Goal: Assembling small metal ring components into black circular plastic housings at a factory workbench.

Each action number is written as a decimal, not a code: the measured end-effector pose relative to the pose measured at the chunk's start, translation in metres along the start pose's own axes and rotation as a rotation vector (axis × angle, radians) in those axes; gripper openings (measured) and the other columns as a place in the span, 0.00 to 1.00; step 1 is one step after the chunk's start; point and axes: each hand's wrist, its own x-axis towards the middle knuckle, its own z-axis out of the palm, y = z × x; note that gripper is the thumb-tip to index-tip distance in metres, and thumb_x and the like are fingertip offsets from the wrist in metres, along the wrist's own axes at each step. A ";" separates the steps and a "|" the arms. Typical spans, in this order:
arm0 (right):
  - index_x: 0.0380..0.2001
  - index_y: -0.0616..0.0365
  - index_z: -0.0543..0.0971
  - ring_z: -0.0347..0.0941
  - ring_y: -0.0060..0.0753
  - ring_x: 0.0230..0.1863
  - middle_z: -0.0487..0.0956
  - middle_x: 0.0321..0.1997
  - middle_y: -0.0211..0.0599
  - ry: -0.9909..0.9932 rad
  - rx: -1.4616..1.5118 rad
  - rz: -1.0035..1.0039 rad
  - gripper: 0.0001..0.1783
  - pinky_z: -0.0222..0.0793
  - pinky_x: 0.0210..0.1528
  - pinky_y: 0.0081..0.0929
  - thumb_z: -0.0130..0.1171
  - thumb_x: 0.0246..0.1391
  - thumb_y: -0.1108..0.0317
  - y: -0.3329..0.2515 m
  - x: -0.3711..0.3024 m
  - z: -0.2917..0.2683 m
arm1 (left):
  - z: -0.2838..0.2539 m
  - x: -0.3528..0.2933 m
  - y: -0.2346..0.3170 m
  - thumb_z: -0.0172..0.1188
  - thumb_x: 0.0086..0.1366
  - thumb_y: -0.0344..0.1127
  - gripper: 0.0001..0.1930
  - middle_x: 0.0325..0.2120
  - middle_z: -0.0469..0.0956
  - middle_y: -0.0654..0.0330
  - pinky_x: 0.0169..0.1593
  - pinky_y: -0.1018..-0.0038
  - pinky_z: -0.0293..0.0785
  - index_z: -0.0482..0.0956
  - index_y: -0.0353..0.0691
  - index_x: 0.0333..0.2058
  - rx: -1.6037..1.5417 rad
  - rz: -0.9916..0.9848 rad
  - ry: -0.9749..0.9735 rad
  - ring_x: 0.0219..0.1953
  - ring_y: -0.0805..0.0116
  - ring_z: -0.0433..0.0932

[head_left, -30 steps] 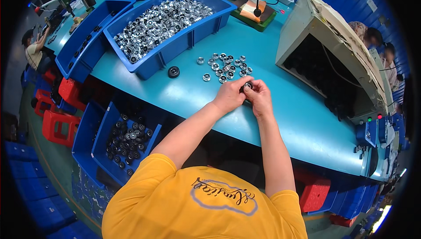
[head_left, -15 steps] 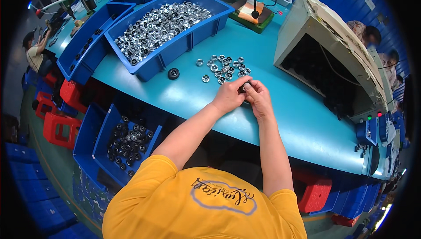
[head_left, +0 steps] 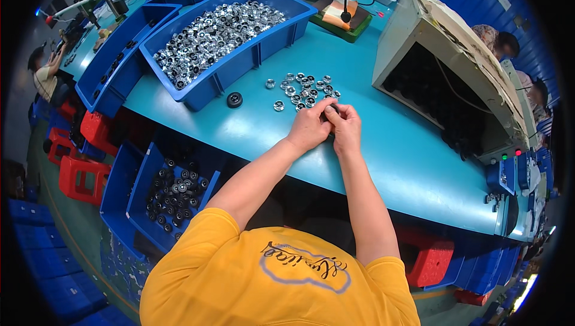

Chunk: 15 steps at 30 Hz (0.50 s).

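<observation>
1. I see both hands meet over the teal desk (head_left: 383, 146), just below a loose cluster of small silver ring parts (head_left: 302, 89).
2. My left hand (head_left: 308, 127) is curled, its grip clenched on a small dark round part (head_left: 333, 110) held between the two hands; only a sliver of it shows.
3. My right hand (head_left: 345, 129) presses against the left, fingers bent onto the same dark part, so both grips grasp it together.
4. A single black ring (head_left: 234, 99) lies on the desk to the left of the cluster, apart from it and just in front of the big blue bin (head_left: 239, 68).
5. That bin is filled with shiny silver parts (head_left: 209, 35); a second blue bin (head_left: 123, 56) sits against its left side.
6. A beige machine housing (head_left: 443, 56) stands to the right of the hands, well apart.
7. Below the desk edge, a lower blue bin (head_left: 138, 206) holds dark round parts (head_left: 176, 191).
</observation>
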 end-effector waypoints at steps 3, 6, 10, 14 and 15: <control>0.50 0.62 0.78 0.81 0.27 0.45 0.83 0.46 0.37 -0.127 0.139 0.138 0.18 0.78 0.45 0.27 0.71 0.60 0.69 -0.022 -0.008 -0.008 | -0.001 -0.001 -0.001 0.64 0.61 0.25 0.25 0.34 0.87 0.58 0.40 0.72 0.81 0.80 0.43 0.58 -0.100 -0.008 -0.073 0.33 0.74 0.84; 0.54 0.63 0.77 0.81 0.32 0.50 0.83 0.50 0.38 -0.182 0.115 0.151 0.19 0.80 0.52 0.29 0.69 0.62 0.70 -0.027 -0.007 -0.018 | -0.002 0.005 -0.006 0.62 0.63 0.23 0.27 0.40 0.86 0.60 0.42 0.73 0.80 0.78 0.43 0.62 -0.245 -0.030 -0.146 0.35 0.75 0.82; 0.53 0.63 0.77 0.81 0.31 0.51 0.82 0.50 0.38 -0.163 0.130 0.137 0.17 0.80 0.54 0.29 0.68 0.64 0.71 -0.031 -0.004 -0.021 | -0.005 0.004 -0.005 0.58 0.71 0.29 0.25 0.47 0.83 0.58 0.49 0.75 0.78 0.74 0.43 0.66 -0.406 -0.039 -0.243 0.43 0.77 0.80; 0.52 0.64 0.78 0.81 0.29 0.51 0.82 0.51 0.38 -0.148 0.103 0.059 0.17 0.80 0.55 0.29 0.68 0.63 0.72 -0.024 -0.005 -0.019 | -0.003 0.007 -0.003 0.54 0.77 0.38 0.21 0.44 0.81 0.60 0.47 0.76 0.77 0.74 0.44 0.66 -0.260 0.050 -0.136 0.45 0.77 0.79; 0.52 0.64 0.78 0.81 0.29 0.51 0.82 0.51 0.38 -0.148 0.079 0.026 0.17 0.79 0.56 0.29 0.68 0.63 0.72 -0.020 -0.003 -0.018 | -0.002 0.007 -0.008 0.54 0.77 0.38 0.21 0.43 0.81 0.60 0.44 0.77 0.78 0.75 0.44 0.65 -0.243 0.095 -0.103 0.44 0.77 0.79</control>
